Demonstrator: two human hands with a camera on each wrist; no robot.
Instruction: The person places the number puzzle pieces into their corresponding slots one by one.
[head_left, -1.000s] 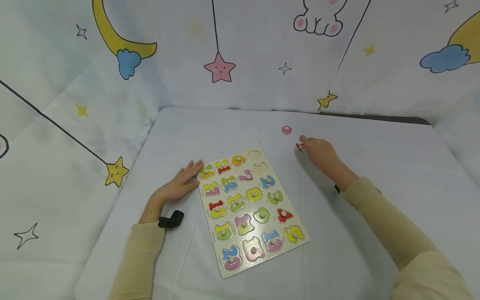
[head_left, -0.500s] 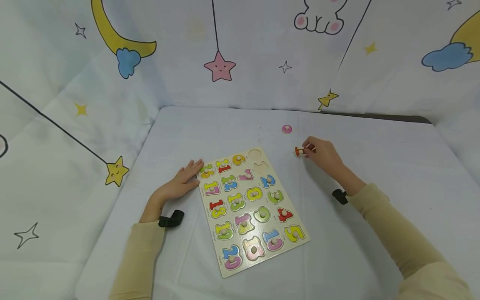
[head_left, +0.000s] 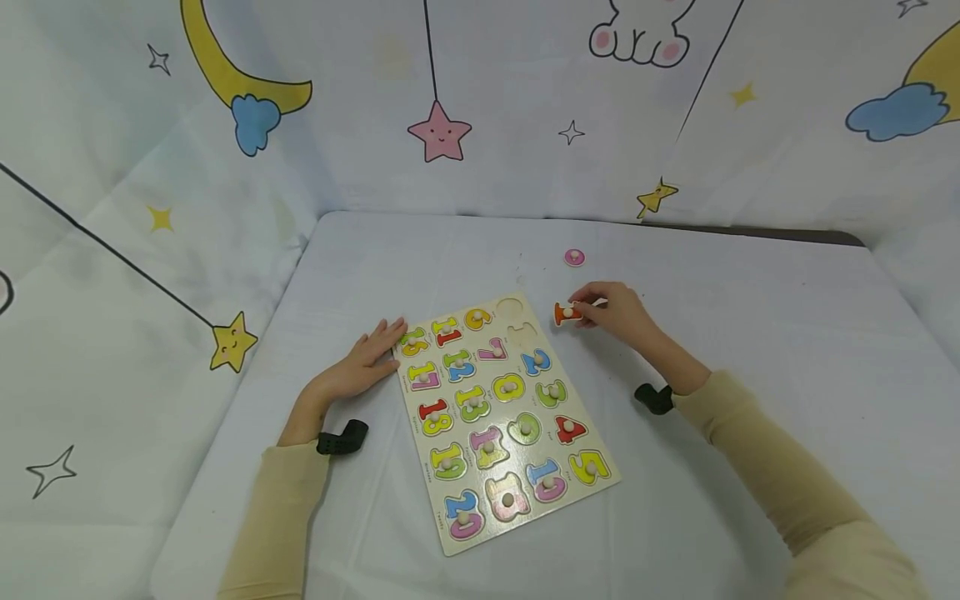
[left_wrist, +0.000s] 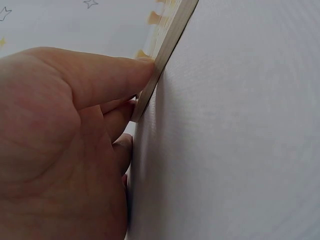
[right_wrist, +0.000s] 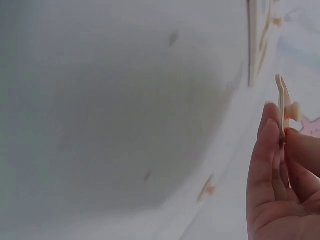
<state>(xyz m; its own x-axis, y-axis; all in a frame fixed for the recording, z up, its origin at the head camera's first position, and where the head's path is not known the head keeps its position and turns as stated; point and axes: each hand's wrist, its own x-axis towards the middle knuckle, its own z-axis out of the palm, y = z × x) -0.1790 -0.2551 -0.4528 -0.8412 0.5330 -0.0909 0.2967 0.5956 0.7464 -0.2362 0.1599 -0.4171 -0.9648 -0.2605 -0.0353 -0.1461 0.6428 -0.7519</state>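
My right hand point(head_left: 617, 315) pinches an orange-red number 1 puzzle piece point(head_left: 566, 313) with a peg knob, held just off the upper right side of a wooden number board point(head_left: 459, 433). In the right wrist view this piece point(right_wrist: 281, 112) is seen edge-on between thumb and fingers, its knob facing right. My left hand point(head_left: 365, 362) rests at the board's upper left corner, fingers extended over the edge by the 16 piece point(head_left: 413, 342). In the left wrist view the thumb point(left_wrist: 120, 75) touches the board's edge point(left_wrist: 167, 47). Two bare recesses show at the upper right: a round one point(head_left: 509, 309) and a 1-shaped one point(head_left: 521, 336).
A pink round knobbed piece point(head_left: 574, 257) lies on the white-covered table point(head_left: 705, 292) behind the board. Several colourful number pieces sit in the board's other recesses. A printed cloth wall point(head_left: 510, 175) rises at the back and left.
My right hand has moved left and toward me, bringing the number 1 piece from the right to beside the board. My left hand has stayed at the corner.
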